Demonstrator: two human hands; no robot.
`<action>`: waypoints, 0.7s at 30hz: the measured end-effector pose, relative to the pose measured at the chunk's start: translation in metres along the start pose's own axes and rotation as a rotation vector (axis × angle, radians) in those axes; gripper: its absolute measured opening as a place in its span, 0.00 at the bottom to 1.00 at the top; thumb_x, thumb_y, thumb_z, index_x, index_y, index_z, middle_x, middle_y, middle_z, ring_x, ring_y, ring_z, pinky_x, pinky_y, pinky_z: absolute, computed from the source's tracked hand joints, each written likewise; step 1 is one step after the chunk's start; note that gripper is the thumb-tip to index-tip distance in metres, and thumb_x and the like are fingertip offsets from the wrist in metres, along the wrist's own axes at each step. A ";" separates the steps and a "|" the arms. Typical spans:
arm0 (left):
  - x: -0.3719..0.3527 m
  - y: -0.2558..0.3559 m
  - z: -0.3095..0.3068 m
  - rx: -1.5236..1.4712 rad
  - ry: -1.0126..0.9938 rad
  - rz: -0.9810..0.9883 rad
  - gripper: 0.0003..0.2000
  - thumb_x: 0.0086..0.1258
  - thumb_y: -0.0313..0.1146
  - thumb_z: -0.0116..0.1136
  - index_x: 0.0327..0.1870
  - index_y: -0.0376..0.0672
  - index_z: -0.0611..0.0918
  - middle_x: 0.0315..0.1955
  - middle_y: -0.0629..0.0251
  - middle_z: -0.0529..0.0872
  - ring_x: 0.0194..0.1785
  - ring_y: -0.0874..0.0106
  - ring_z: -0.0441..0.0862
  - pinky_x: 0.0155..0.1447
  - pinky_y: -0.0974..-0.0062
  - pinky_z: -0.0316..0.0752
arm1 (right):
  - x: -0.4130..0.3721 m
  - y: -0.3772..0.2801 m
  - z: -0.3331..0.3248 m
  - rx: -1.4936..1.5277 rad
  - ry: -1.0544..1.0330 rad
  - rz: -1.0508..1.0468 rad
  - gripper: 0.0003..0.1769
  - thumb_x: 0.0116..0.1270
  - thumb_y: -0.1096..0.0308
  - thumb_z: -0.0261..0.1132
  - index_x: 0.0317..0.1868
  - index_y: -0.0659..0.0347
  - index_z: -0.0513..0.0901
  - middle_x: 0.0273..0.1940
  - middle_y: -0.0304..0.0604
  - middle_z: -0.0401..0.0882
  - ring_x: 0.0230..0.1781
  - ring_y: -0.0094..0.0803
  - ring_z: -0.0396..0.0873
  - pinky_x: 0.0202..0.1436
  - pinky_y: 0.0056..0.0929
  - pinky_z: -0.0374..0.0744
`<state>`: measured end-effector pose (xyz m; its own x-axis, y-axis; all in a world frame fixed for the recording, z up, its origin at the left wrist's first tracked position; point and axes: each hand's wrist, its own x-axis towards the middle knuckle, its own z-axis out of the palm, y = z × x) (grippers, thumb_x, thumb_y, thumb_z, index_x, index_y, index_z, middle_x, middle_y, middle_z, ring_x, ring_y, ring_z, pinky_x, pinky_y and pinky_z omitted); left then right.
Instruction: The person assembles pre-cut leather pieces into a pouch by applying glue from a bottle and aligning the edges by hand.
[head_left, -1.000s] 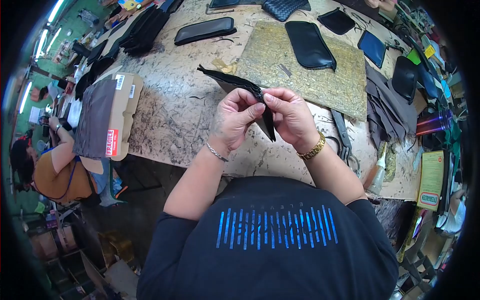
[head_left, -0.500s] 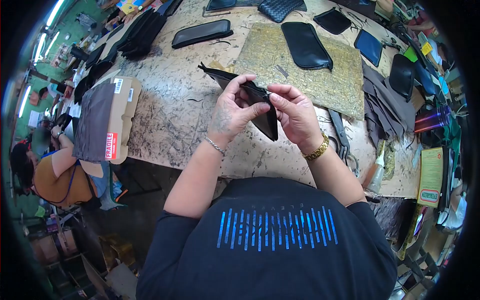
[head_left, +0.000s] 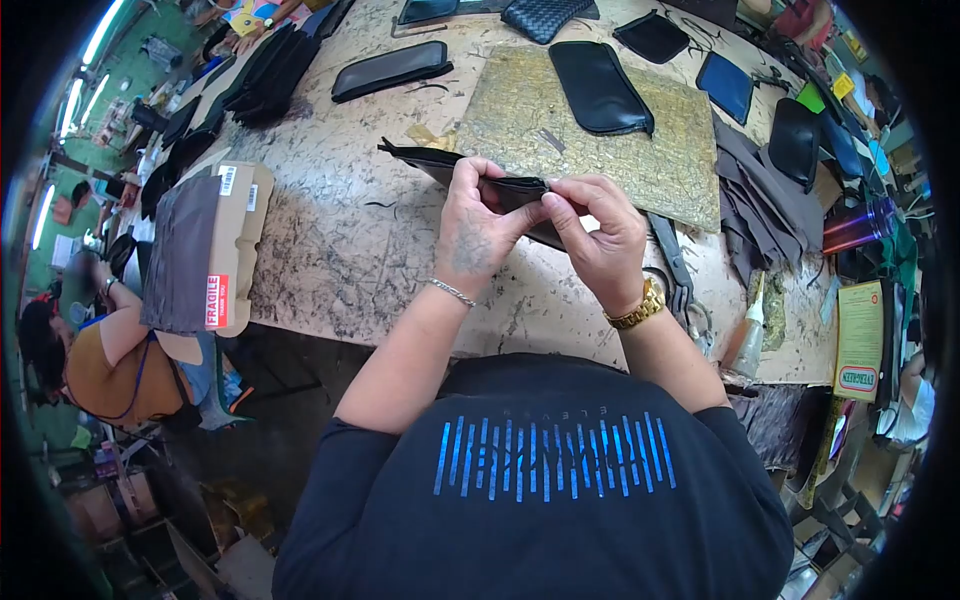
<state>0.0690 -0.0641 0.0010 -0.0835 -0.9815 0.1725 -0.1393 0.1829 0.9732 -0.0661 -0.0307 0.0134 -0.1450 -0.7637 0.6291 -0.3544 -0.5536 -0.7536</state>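
Note:
A black pouch point(head_left: 427, 160) is held up above the near part of the worktable, its far-left corner sticking out past my fingers. My left hand point(head_left: 475, 225) is closed around the pouch's edge, thumb on the near side. At the pouch's right end, my right hand point(head_left: 608, 238) pinches the corner between thumb and fingertips. The two thumbs almost meet there. Fingers cover much of the pouch, and its lower part is hidden behind my hands. Just right of my right wrist lie large black scissors point(head_left: 672, 262).
A finished-looking black pouch point(head_left: 600, 88) rests on a yellowish, scuffed board point(head_left: 500, 110). Dark cloth point(head_left: 765, 200) lies at right, near a glue bottle point(head_left: 745, 340). At left stands a cardboard piece point(head_left: 250, 210) with a dark sheet. A co-worker point(head_left: 110, 360) sits beyond it.
The pouch has been tilted, so its hanging lower corner no longer shows below my hands. My right hand has turned and shifted slightly; the view has moved a little.

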 end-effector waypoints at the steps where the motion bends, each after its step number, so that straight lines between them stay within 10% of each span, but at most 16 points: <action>1: -0.001 -0.002 0.002 -0.015 0.004 0.019 0.26 0.42 0.38 0.74 0.36 0.40 0.68 0.23 0.69 0.73 0.26 0.80 0.69 0.30 0.81 0.69 | 0.000 0.001 -0.001 -0.061 -0.001 -0.069 0.06 0.52 0.76 0.65 0.32 0.66 0.79 0.32 0.45 0.78 0.29 0.31 0.77 0.33 0.23 0.75; 9: -0.008 0.003 0.003 0.298 0.018 0.201 0.24 0.43 0.34 0.73 0.37 0.41 0.68 0.25 0.70 0.75 0.26 0.82 0.70 0.31 0.83 0.70 | -0.004 0.011 -0.004 -0.324 -0.012 -0.228 0.06 0.53 0.76 0.62 0.33 0.64 0.77 0.33 0.48 0.75 0.33 0.41 0.74 0.36 0.31 0.73; 15: -0.009 0.011 -0.009 0.452 0.039 0.350 0.21 0.47 0.30 0.70 0.38 0.41 0.70 0.23 0.72 0.75 0.25 0.82 0.70 0.30 0.83 0.69 | 0.000 0.014 -0.018 -0.082 -0.184 -0.071 0.19 0.59 0.67 0.61 0.50 0.68 0.73 0.43 0.49 0.74 0.45 0.38 0.73 0.49 0.28 0.70; 21: -0.008 0.006 -0.017 0.354 0.072 0.253 0.19 0.48 0.28 0.69 0.37 0.42 0.70 0.21 0.75 0.72 0.23 0.84 0.66 0.28 0.84 0.65 | -0.006 0.013 -0.014 0.319 -0.047 0.188 0.17 0.56 0.68 0.65 0.45 0.66 0.77 0.43 0.46 0.75 0.44 0.34 0.73 0.49 0.28 0.70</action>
<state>0.0856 -0.0562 0.0084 -0.0912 -0.9024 0.4212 -0.4542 0.4141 0.7888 -0.0829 -0.0289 0.0024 -0.1347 -0.8722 0.4702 -0.0191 -0.4722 -0.8813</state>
